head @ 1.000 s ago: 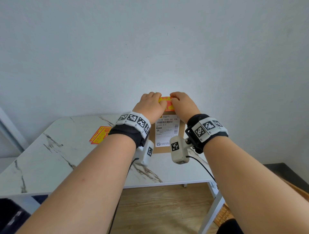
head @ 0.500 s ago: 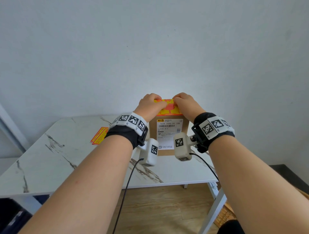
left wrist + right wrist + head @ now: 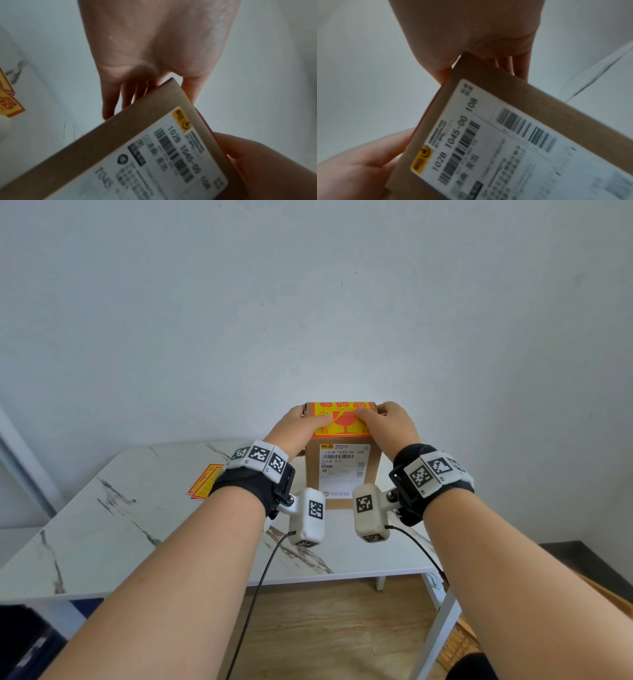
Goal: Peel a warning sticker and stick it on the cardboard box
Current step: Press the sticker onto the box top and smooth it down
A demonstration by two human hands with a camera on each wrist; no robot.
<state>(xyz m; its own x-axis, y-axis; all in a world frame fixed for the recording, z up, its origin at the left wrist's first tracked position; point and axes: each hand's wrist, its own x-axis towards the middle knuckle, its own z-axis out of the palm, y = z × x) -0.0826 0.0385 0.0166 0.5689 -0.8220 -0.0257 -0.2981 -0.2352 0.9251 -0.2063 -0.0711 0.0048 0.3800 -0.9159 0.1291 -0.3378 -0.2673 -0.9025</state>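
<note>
A brown cardboard box (image 3: 312,470) with a white shipping label stands upright on the marble table (image 3: 137,525). The red-and-yellow warning sticker (image 3: 344,424) lies flat on the box's top face. My left hand (image 3: 301,428) rests at the top left edge, its thumb laid across the sticker. Its fingers run straight down the box's (image 3: 137,135) left side in the left wrist view, below the palm of the left hand (image 3: 154,54). My right hand (image 3: 387,422) mirrors it at the top right edge, thumb on the sticker. The right hand (image 3: 471,33) has fingers down the box's (image 3: 488,75) right side.
A small stack of spare warning stickers (image 3: 203,484) lies on the table left of the box, also seen as sticker sheets (image 3: 8,102). A plain wall stands right behind the box. The table's front edge is near my forearms, with wooden floor below.
My thumbs have slid apart from the middle of the sticker towards the box's side edges. More of the sticker's printed face now shows, lying flat on the box top.
</note>
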